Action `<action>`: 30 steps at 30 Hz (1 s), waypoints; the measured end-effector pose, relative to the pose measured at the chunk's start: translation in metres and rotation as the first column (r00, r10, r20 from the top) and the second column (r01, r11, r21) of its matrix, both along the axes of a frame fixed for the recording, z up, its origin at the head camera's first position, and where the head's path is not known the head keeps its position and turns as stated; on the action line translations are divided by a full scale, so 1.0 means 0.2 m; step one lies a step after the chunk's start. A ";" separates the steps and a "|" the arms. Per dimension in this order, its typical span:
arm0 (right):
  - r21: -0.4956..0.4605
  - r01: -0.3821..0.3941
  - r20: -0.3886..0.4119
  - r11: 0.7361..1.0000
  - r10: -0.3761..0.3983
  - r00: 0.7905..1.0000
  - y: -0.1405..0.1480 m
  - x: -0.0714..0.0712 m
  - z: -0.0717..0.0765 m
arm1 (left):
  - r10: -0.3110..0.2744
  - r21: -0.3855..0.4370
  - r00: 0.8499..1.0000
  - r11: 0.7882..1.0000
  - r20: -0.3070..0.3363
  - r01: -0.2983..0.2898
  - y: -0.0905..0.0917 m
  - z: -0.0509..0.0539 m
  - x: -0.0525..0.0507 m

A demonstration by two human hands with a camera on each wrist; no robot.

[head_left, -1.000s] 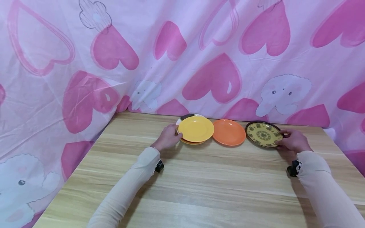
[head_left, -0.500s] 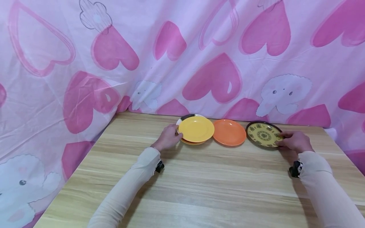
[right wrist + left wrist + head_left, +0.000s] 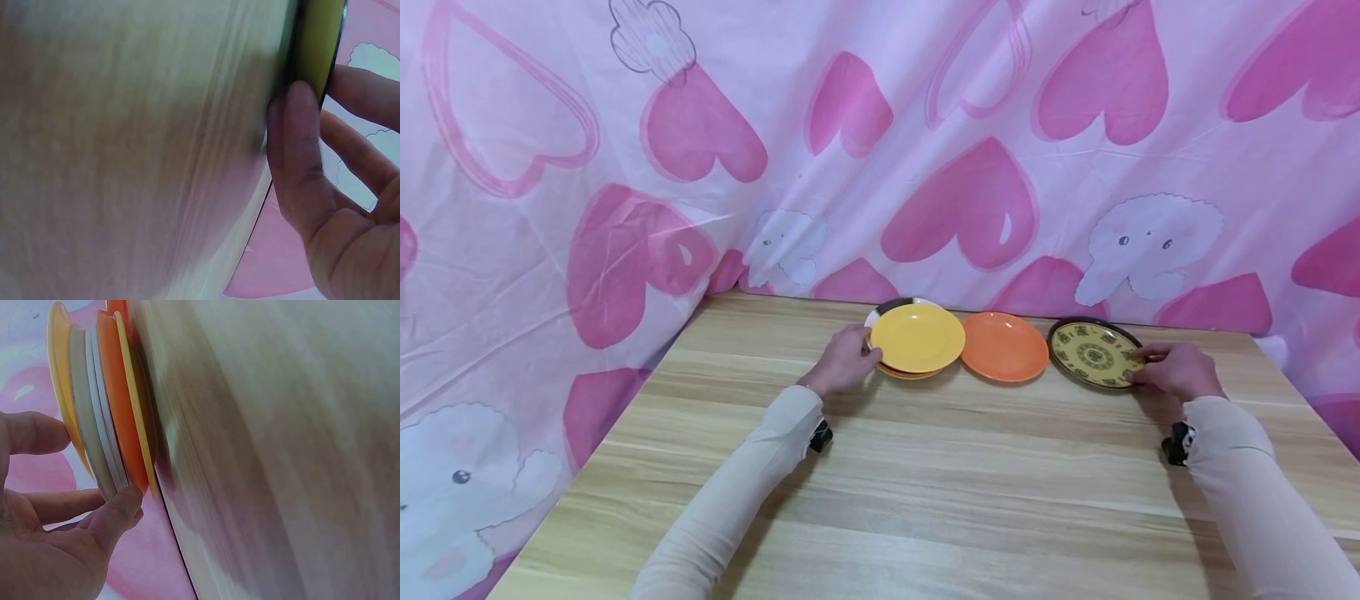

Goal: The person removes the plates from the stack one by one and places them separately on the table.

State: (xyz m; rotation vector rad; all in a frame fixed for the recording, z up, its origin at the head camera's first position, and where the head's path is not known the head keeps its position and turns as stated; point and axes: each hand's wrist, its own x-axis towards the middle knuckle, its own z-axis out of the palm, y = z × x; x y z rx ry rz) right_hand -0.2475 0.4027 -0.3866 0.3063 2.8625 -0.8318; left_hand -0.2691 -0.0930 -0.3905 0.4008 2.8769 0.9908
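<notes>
At the back of the table, my left hand (image 3: 841,362) holds the left edge of a stack of plates, thumb in front. A yellow plate (image 3: 917,337) tops this stack; behind it shows the rim of a black-and-white plate (image 3: 887,312). Seen edge-on in the left wrist view, the stack has cream, white, orange (image 3: 115,394) and yellow rims. My right hand (image 3: 1180,372) grips the right rim of a patterned yellow plate (image 3: 1096,356) with a dark edge. In the right wrist view, the thumb (image 3: 302,119) lies against that plate's side.
Between the stack and the patterned plate lies an orange plate (image 3: 1004,347), close to both. A pink heart-print cloth (image 3: 955,208) hangs behind and to the left of the wooden table (image 3: 985,483). A black camera is strapped at each wrist.
My right hand has shifted very slightly to the right along the patterned plate's rim. My left hand and the plates hold their places.
</notes>
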 end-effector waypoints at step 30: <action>0.002 0.070 -0.240 0.998 -0.068 0.968 -0.11 -0.02 0.03 | -0.005 -0.049 1.000 0.999 -0.017 0.004 -0.01 0.01 0.00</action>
